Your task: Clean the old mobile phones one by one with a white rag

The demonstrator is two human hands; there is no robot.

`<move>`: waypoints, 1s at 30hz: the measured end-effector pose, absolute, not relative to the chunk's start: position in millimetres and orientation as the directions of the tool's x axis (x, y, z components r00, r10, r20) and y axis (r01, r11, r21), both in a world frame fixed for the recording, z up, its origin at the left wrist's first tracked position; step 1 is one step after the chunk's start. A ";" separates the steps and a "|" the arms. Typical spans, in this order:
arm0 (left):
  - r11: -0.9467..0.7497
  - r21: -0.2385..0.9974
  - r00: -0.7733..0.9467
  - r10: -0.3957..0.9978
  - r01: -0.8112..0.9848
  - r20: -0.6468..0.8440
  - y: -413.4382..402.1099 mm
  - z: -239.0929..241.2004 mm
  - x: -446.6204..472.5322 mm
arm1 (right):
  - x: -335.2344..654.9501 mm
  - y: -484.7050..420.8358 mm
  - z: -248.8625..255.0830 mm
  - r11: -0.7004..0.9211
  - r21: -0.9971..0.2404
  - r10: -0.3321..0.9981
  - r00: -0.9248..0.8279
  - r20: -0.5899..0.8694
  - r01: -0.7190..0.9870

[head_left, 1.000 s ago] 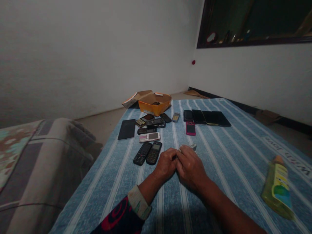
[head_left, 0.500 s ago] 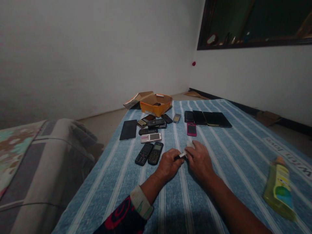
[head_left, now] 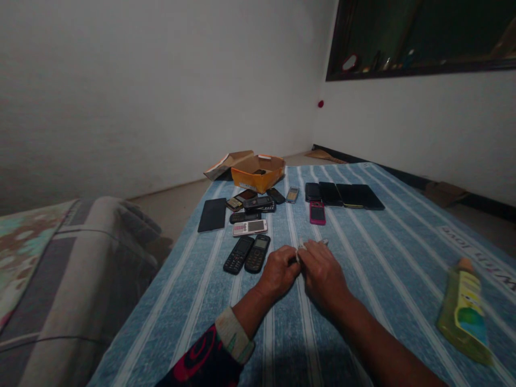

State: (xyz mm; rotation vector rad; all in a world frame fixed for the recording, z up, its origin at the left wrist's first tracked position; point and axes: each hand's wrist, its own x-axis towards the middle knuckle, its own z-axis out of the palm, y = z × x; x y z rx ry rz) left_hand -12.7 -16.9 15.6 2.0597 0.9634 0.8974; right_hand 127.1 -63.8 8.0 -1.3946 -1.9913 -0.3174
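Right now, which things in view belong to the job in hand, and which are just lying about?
Job in hand:
left hand
right hand
small pale item between the hands, mostly hidden

Likely just lying about, untouched:
dark phone nearest the left hand
pink phone
orange box
yellow-green bottle

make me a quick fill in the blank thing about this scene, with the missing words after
1. A whitish item shows between the person's two ____.
2. The two phones nearest the left hand are ____ in colour.
3. In the picture, the bottle lies to the ____ of the right hand.
4. Of the two forearms, only the ____ one shows a sleeve.

Missing words: hands; black; right; left.
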 end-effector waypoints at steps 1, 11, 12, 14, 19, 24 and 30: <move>-0.494 0.791 0.491 0.822 0.362 0.289 -16.5 15.3 -12.7 | 131.8 -62.0 9.4 0.383 -0.175 0.748 -0.193 0.636 0.907; -0.499 0.769 0.494 0.824 0.399 0.278 -15.7 15.3 -13.1 | 132.0 -63.1 9.8 0.318 -0.081 0.740 -0.194 0.644 0.945; -0.502 0.773 0.492 0.822 0.389 0.287 -15.3 14.3 -13.2 | 126.6 -65.3 9.5 0.339 -0.077 0.732 -0.211 0.648 0.938; -0.515 0.778 0.497 0.811 0.359 0.307 -14.5 12.2 -13.4 | 119.0 -68.3 9.6 0.363 -0.068 0.711 -0.229 0.665 0.929; -0.525 0.758 0.501 0.810 0.388 0.304 -13.4 11.6 -13.0 | 126.4 -64.4 13.0 0.346 -0.096 0.733 -0.205 0.649 0.933; -0.508 0.752 0.493 0.824 0.420 0.280 -13.8 15.1 -13.0 | 130.2 -64.3 11.9 0.333 -0.074 0.726 -0.206 0.656 0.940; -0.513 0.772 0.496 0.815 0.376 0.300 -14.3 17.3 -13.3 | 122.1 -67.2 8.5 0.387 -0.087 0.705 -0.233 0.670 0.918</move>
